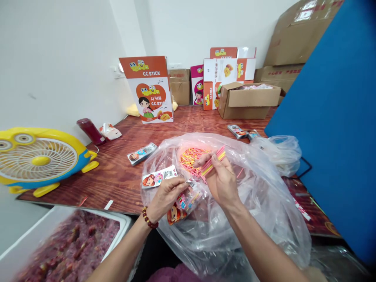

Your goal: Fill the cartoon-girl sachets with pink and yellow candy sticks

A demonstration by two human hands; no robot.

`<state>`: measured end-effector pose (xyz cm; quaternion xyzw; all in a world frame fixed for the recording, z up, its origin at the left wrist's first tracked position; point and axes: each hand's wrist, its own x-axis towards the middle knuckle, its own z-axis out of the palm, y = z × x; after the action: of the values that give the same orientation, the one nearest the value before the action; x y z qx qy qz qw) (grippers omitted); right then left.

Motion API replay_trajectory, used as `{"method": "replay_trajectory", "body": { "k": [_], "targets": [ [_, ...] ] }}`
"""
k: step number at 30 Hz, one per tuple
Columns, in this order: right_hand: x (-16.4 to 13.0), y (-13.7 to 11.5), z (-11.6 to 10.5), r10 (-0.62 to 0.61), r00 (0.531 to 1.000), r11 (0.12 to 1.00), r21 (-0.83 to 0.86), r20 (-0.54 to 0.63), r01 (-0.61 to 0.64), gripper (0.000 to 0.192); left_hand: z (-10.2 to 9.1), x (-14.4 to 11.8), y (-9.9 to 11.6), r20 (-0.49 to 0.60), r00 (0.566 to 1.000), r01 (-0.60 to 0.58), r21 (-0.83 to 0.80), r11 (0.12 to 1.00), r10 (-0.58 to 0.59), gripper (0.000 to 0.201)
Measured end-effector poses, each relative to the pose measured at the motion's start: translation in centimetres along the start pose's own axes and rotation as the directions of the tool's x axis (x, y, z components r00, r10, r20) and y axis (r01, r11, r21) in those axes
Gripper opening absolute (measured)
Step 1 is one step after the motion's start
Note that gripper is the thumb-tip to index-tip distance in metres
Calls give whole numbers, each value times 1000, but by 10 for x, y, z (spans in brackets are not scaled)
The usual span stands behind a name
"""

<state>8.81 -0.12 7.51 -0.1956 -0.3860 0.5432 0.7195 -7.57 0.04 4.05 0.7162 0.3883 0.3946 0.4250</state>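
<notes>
Currently the right hand (221, 180) pinches a small bundle of thin pink and yellow sticks (213, 160), held above the open plastic bag (264, 203) where more lie loose. Left hand (167, 196) grips a printed packet (183, 203) at its open top. Sticks look light, stiff, probably brittle; best held mid-length, fingers closed round the bundle. Packet is soft, likely slick film; hold by the edge.

You are in a small candy-packing workroom: printed CC Stick display cartons (150, 89) stand on the wooden table (117, 172), brown shipping boxes (293, 39) are stacked against the white wall, and loose printed packets (141, 153) lie about.
</notes>
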Motion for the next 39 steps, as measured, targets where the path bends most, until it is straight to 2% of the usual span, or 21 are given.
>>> {"method": "replay_trajectory", "body": {
  "k": [5,10,16,21,23,25,27,28,30,33,35,37,39],
  "targets": [
    [-2,9,8,21,998,999,-30,-51,-23,17,3,1,3,-31,999,25,-56,998,-27,30],
    [-9,22,0,57,997,977,-203,-61,-69,21,4,1,4,-67,996,42,-144,989,-52,28],
    [-11,26,-5,145,987,914,-392,75,-104,18,3,7,1,-77,990,80,-374,924,-117,20],
    [-2,23,-13,178,975,864,-494,131,-92,38,3,11,-6,-57,987,107,-466,879,-150,24],
    [0,20,-17,151,976,809,-587,155,-32,41,4,12,-8,-87,984,93,-475,875,-152,24],
    [1,16,-21,143,964,711,-701,222,55,38,5,13,-8,-120,982,74,-479,875,-149,24],
    [3,11,-25,193,932,621,-774,307,126,35,6,13,-7,-148,980,51,-472,880,-136,23],
    [4,8,-27,229,913,608,-782,339,137,35,6,13,-7,-163,978,38,-465,884,-127,23],
    [6,4,-31,267,897,675,-733,352,86,39,6,13,-6,-194,975,13,-446,895,-111,22],
    [6,2,-35,244,937,777,-628,252,-33,31,6,11,-4,-232,968,-6,-402,916,-95,21],
    [3,1,-35,197,960,753,-658,199,-19,16,5,10,-1,-239,969,-20,-349,937,-69,21],
    [1,-1,-32,150,964,705,-707,219,51,15,3,9,2,-257,966,-63,-287,956,-14,19],
    [1,-3,-29,115,963,696,-711,243,97,14,3,7,6,-293,955,-120,-232,965,48,18]
  ]
}}
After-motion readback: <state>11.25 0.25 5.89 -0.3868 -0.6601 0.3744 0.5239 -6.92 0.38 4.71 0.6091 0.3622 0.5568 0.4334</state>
